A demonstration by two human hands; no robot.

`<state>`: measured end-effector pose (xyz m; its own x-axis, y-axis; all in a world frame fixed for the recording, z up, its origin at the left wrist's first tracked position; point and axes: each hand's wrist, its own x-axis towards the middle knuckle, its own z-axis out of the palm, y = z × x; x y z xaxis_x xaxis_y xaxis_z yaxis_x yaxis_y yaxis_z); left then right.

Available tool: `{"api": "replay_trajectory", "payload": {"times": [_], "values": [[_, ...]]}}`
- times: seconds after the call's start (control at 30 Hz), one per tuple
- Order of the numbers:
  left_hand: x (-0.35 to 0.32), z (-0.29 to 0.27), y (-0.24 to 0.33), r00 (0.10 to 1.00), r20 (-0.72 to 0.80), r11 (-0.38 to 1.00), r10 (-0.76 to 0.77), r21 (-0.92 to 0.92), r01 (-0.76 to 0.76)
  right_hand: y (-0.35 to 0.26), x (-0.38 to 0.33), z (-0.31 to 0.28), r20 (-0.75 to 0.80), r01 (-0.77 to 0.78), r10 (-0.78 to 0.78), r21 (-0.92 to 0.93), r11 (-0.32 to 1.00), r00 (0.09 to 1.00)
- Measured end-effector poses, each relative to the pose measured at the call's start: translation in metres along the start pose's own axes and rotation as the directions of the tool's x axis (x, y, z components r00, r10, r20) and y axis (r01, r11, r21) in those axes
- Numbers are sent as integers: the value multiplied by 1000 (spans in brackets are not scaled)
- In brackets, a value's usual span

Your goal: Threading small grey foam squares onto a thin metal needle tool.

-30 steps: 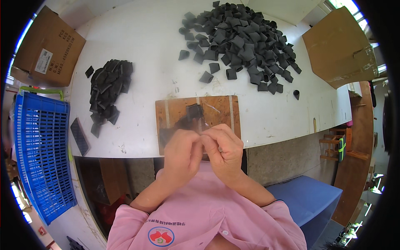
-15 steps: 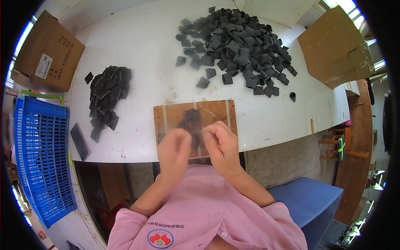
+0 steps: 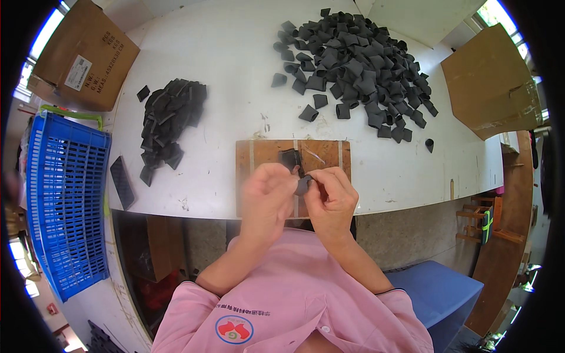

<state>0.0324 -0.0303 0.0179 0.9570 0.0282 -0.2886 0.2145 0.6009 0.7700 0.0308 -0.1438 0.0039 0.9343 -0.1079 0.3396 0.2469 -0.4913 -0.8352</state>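
Small black piece (image 3: 303,185) pinched between both hands over the wooden board (image 3: 259,154) at the desk's near edge. Risk: a slip drops it off that edge, since the grip is fingertips only. Left hand (image 3: 266,197) curled, blurred; right hand (image 3: 332,197) curled, thumb on piece.

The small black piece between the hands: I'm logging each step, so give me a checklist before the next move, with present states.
1. Small black piece pinched by both hands: ok.
2. Left hand sharp enough to judge its fingers: not ok, blurred.
3. Right hand fingers on the piece: ok.
4. Wooden board flat on the white table: ok.
5. Another black piece on the board: ok.
6. Piece's exact shape: cannot tell.
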Motion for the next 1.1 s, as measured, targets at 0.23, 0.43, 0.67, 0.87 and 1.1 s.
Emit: {"api": "replay_trajectory", "payload": {"times": [0.23,0.43,0.67,0.87,1.1], "values": [[-6,-14,-8,964,113,827,241,496,-265,0,5,-16,701,-779,391,624,68,596],[-9,0,7,960,8,885,279,386,-261,-14,15,-25,765,-806,261,580,118,589],[11,-13,38,843,517,565,-152,-654,503,-30,66,-24,727,-641,66,553,532,683],[11,-29,15,956,258,960,-137,-204,193,-5,46,-10,672,-603,145,521,604,726],[23,-3,33,671,559,441,487,505,-742,-10,33,-19,90,158,-176,179,971,980]]}}
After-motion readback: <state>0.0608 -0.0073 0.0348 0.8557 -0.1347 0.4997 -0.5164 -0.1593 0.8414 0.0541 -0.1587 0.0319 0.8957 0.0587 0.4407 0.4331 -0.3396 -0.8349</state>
